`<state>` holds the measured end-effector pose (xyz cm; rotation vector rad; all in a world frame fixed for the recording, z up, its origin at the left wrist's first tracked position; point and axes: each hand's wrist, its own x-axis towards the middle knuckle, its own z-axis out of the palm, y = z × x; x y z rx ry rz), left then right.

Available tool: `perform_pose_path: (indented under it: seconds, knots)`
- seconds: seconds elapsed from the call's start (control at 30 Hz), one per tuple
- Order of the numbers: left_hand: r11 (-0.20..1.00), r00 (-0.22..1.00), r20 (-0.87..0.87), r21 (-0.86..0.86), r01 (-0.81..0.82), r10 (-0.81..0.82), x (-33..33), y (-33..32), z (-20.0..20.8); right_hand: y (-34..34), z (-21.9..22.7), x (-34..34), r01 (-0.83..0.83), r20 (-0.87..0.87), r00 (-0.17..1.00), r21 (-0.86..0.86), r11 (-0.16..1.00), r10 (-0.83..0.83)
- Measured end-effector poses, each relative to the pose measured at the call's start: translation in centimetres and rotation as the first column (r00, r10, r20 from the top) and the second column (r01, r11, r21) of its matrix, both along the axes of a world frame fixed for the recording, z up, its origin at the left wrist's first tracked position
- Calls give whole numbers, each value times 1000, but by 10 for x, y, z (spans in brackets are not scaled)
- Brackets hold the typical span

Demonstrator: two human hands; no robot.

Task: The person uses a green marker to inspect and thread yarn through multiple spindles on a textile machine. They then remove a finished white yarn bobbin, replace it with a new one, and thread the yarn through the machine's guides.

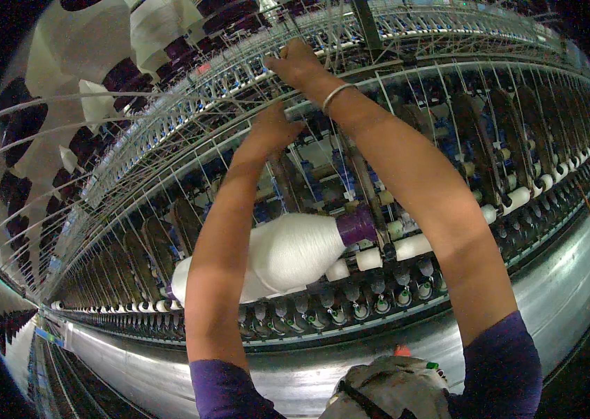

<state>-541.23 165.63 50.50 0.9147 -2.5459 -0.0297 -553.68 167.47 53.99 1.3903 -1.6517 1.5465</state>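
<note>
— Grey pouch (393, 387) sits nearest, at six o'clock; above it the long spinning frame (351, 307) carries a big white yarn cone (295, 251) at centre.

— And the hands?

— Both up at twelve o'clock among the fine threads (239, 77). Right hand (298, 64) looks pinched shut on them; left hand (270, 129), lower, I cannot tell. Best kept light and steady, I'd judge.

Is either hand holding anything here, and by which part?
It cannot be told. Both the left hand and the right hand are raised among the fine threads of the machine's upper rails; any pinch is hidden.
</note>
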Motion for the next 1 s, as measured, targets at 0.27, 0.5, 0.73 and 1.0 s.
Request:
perform_pose_path:
  seconds: [0.27,0.5,0.73,1.0]
  knots:
    - [817,444,-838,-4,576,-317,65,54,44,73,23,60,-240,33,948,-580,779,316]
    - [841,431,-813,-126,526,-392,84,89,75,89,95,67,-485,-29,868,-252,837,495]
    - [354,272,-930,175,919,-246,113,149,13,254,-99,130,-848,410,297,-301,436,862]
    - [250,603,-143,817,519,-785,146,300,-215,505,-243,111,-864,783,259,-74,499,565]
